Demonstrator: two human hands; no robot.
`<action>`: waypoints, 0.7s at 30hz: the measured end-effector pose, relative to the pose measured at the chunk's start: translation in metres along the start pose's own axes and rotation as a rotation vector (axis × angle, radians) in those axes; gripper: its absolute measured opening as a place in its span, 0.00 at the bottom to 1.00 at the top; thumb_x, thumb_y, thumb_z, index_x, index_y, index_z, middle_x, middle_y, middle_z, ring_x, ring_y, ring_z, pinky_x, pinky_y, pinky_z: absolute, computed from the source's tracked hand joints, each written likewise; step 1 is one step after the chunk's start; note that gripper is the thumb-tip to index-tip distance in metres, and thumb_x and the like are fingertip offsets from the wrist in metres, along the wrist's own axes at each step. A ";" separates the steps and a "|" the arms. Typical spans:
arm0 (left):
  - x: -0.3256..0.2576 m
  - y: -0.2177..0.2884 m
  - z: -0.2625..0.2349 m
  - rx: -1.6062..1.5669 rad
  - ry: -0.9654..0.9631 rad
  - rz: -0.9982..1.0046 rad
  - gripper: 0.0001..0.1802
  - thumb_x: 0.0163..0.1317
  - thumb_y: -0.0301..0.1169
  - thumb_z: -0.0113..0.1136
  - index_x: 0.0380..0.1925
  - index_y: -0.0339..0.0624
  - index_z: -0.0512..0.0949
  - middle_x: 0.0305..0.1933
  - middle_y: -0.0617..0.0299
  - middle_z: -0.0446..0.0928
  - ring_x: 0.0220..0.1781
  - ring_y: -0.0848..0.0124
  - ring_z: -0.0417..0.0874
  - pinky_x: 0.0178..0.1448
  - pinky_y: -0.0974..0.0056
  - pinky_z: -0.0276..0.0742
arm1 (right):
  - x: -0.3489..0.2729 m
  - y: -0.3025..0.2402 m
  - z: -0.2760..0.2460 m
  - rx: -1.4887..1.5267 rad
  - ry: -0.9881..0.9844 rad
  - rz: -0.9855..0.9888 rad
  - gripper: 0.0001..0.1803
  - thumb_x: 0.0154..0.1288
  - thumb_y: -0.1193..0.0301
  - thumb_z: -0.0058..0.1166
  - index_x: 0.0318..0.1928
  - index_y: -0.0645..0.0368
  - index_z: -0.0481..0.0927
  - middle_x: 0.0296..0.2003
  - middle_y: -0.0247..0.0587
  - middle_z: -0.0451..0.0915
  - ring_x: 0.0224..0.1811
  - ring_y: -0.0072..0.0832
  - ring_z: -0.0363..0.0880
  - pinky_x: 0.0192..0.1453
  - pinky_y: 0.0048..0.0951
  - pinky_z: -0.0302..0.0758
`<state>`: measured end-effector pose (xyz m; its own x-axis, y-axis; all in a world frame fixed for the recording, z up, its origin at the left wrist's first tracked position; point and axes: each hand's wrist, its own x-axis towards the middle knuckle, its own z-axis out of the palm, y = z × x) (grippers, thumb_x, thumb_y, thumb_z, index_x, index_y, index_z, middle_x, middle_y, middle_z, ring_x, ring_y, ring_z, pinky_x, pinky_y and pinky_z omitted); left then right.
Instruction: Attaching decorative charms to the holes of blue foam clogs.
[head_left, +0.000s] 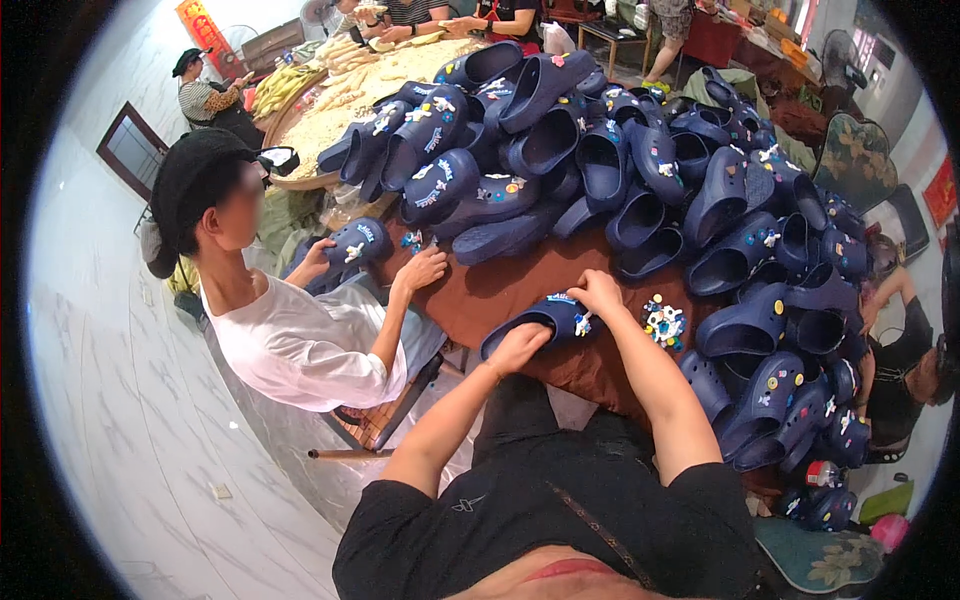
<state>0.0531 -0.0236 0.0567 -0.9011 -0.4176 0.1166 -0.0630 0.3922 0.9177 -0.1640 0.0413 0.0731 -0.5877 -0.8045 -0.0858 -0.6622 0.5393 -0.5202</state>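
A navy clog (546,313) lies at the front edge of the table, its opening toward me. My left hand (522,346) grips it with fingers reaching into the opening. Fingertips of my right hand (598,292) are closed together at the clog's toe; what they pinch, if anything, is hidden. Blue and white charms (583,323) show on the clog beside that hand. A small heap of colourful shoe charms (664,322) sits on the brown cloth (478,303), right of my right hand.
A large pile of navy clogs (560,140) covers the table's back and right. At left, a person in a white shirt (290,345) holds another navy clog (358,241), with loose charms (412,241) nearby. Behind the pile, other people sit around a round tray (285,183).
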 end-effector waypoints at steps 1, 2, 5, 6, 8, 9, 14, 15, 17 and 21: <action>-0.016 -0.011 -0.005 0.288 -0.050 0.163 0.17 0.59 0.37 0.51 0.41 0.35 0.75 0.43 0.52 0.76 0.50 0.57 0.73 0.55 0.60 0.66 | -0.008 0.008 0.006 0.197 0.198 -0.134 0.18 0.46 0.59 0.60 0.31 0.61 0.78 0.31 0.47 0.79 0.35 0.38 0.78 0.41 0.34 0.72; -0.031 -0.001 -0.005 0.423 -0.016 0.206 0.16 0.57 0.35 0.53 0.41 0.37 0.75 0.44 0.53 0.76 0.50 0.58 0.72 0.55 0.60 0.66 | -0.018 0.018 0.004 0.286 0.273 -0.116 0.14 0.48 0.62 0.57 0.30 0.61 0.77 0.31 0.48 0.78 0.35 0.40 0.77 0.40 0.35 0.72; -0.058 0.000 -0.003 0.605 0.059 0.223 0.15 0.54 0.31 0.55 0.42 0.40 0.75 0.43 0.55 0.76 0.49 0.59 0.72 0.54 0.59 0.66 | -0.056 0.036 -0.003 0.464 0.465 -0.122 0.07 0.55 0.71 0.50 0.29 0.62 0.75 0.29 0.47 0.77 0.34 0.39 0.77 0.39 0.33 0.71; -0.063 -0.008 -0.003 0.642 0.088 0.203 0.15 0.52 0.30 0.56 0.42 0.41 0.75 0.42 0.57 0.76 0.48 0.59 0.73 0.53 0.58 0.67 | -0.068 0.038 -0.002 0.494 0.456 -0.102 0.06 0.55 0.72 0.49 0.29 0.62 0.75 0.28 0.46 0.77 0.33 0.38 0.77 0.38 0.32 0.71; -0.057 -0.001 0.001 0.613 0.108 0.177 0.14 0.51 0.29 0.56 0.41 0.42 0.75 0.41 0.57 0.76 0.47 0.59 0.73 0.51 0.58 0.68 | -0.093 0.051 -0.002 0.526 0.471 -0.061 0.05 0.56 0.74 0.49 0.30 0.63 0.74 0.26 0.43 0.77 0.29 0.32 0.76 0.35 0.29 0.71; -0.055 0.004 0.003 0.585 0.130 0.143 0.13 0.51 0.28 0.56 0.39 0.42 0.76 0.40 0.58 0.76 0.45 0.59 0.74 0.50 0.58 0.69 | -0.101 0.056 0.000 0.569 0.468 -0.045 0.05 0.57 0.74 0.49 0.31 0.63 0.74 0.25 0.42 0.76 0.27 0.28 0.74 0.34 0.26 0.70; -0.037 0.024 -0.007 0.491 0.296 0.176 0.11 0.52 0.29 0.57 0.35 0.37 0.77 0.37 0.54 0.77 0.40 0.57 0.76 0.46 0.59 0.71 | -0.137 0.068 0.013 0.572 0.522 0.000 0.05 0.58 0.73 0.49 0.33 0.62 0.75 0.24 0.44 0.77 0.25 0.31 0.76 0.31 0.28 0.71; -0.030 0.031 -0.009 0.504 0.308 0.200 0.10 0.51 0.28 0.58 0.34 0.37 0.77 0.36 0.53 0.77 0.39 0.57 0.76 0.45 0.59 0.71 | -0.143 0.070 0.017 0.539 0.523 -0.041 0.05 0.58 0.73 0.49 0.33 0.62 0.75 0.25 0.46 0.77 0.26 0.34 0.77 0.32 0.30 0.72; -0.009 0.049 -0.017 0.491 0.337 0.260 0.10 0.50 0.27 0.58 0.33 0.36 0.76 0.35 0.53 0.77 0.39 0.56 0.76 0.44 0.58 0.72 | -0.159 0.069 0.027 0.528 0.394 -0.032 0.06 0.56 0.72 0.50 0.32 0.61 0.75 0.27 0.48 0.77 0.30 0.41 0.78 0.33 0.33 0.73; 0.059 0.095 -0.039 0.611 0.379 0.437 0.10 0.50 0.26 0.58 0.35 0.38 0.76 0.36 0.52 0.76 0.38 0.55 0.75 0.43 0.58 0.71 | -0.166 0.080 0.047 0.339 0.522 -0.192 0.05 0.54 0.71 0.52 0.28 0.59 0.75 0.25 0.44 0.77 0.25 0.37 0.77 0.29 0.32 0.72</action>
<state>0.0103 -0.0430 0.1655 -0.7004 -0.3289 0.6335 -0.0607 0.9118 0.4062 -0.0978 0.2066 0.0055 -0.6789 -0.6056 0.4152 -0.6446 0.2208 -0.7319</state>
